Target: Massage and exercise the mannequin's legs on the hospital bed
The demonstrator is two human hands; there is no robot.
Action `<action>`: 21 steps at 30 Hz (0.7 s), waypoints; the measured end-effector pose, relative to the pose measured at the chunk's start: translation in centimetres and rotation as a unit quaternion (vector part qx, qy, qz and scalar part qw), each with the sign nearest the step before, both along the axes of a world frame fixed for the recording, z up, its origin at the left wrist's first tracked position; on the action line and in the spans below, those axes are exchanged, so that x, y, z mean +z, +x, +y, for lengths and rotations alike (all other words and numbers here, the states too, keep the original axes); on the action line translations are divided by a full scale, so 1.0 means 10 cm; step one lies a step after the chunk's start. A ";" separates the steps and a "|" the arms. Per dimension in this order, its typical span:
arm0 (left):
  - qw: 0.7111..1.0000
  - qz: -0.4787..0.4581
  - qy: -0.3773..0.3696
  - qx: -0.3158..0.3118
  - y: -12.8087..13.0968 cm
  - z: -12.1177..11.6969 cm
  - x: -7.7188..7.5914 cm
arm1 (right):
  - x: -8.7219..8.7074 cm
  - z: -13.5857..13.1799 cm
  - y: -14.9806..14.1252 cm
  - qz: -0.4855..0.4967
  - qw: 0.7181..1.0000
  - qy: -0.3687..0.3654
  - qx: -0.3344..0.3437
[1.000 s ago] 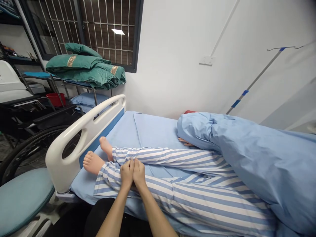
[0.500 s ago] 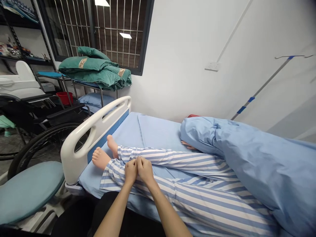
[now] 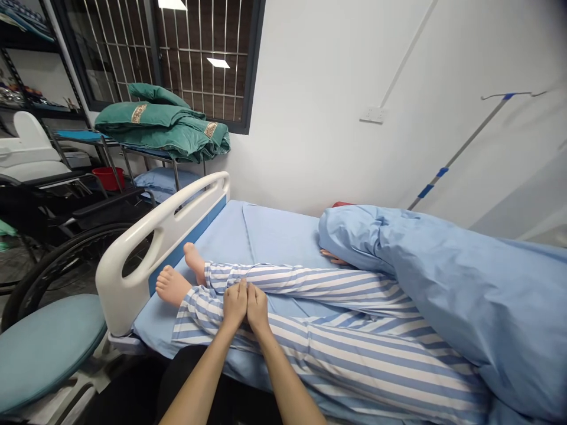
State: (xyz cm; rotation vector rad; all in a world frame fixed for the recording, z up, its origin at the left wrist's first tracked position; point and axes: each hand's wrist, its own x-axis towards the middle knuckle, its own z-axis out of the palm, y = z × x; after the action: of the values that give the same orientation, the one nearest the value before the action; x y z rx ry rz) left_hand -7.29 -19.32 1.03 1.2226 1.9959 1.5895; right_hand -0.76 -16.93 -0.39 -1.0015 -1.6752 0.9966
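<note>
Resting hands together on striped trousers

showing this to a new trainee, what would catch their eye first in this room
A manikin lies on the bed in striped pyjama trousers, its bare feet near the white footboard and its upper body under a pale blue quilt. At the bottom centre, the left hand and right hand sit side by side on the nearer lower leg. Beyond the bed, green blankets are piled on a metal rack below a barred window.
</note>
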 end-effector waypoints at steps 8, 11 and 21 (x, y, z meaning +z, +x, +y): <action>0.993 -0.115 0.031 -0.003 0.11 0.05 -0.05 | -0.01 0.01 0.03 0.006 1.000 -0.010 -0.015; 0.998 -0.057 0.013 -0.024 0.08 0.03 -0.13 | -0.01 0.01 0.01 0.005 1.000 -0.010 -0.028; 1.000 -0.026 0.003 -0.007 0.07 0.03 -0.09 | 0.26 0.04 0.09 -0.113 0.992 0.045 0.014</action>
State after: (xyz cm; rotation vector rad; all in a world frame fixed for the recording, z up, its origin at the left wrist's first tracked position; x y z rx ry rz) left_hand -6.61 -19.05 0.17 1.1816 1.9491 1.6048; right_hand 0.13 -16.57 2.21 -1.0643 -1.9086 0.8414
